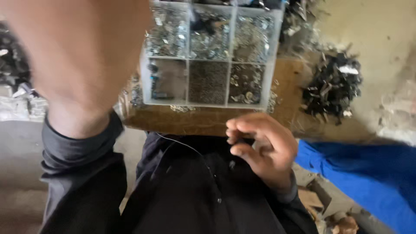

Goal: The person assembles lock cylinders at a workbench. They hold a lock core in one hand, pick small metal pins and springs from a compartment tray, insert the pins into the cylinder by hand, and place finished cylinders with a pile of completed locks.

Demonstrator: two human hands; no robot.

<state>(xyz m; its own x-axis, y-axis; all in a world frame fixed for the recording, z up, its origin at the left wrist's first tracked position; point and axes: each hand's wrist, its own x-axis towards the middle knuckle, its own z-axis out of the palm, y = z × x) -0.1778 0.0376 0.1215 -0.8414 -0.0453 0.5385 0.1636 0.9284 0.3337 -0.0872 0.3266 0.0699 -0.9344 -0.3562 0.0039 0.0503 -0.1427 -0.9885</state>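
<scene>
- Two arms in dark sleeves fill the near view, above a dark-clothed lap.
- Right hand point(260, 145): low, just in front of the board's near edge; fingers curled together, thumb tip against fingertips. A small dark item seems pinched there, too blurred to identify.
- Thin wire point(182, 145): runs across the lap towards the right hand.
- Left hand: forearm point(82, 56) raised close to the camera, hand itself out of frame; grip cannot be told.
- Brown board point(208, 119): carries a clear compartment box point(208, 56), six cells visible, holding small metal parts.
- Blue cloth point(359, 169): right of the hand.
- Pile of dark scrap point(333, 86): farther off, right of the box.
</scene>
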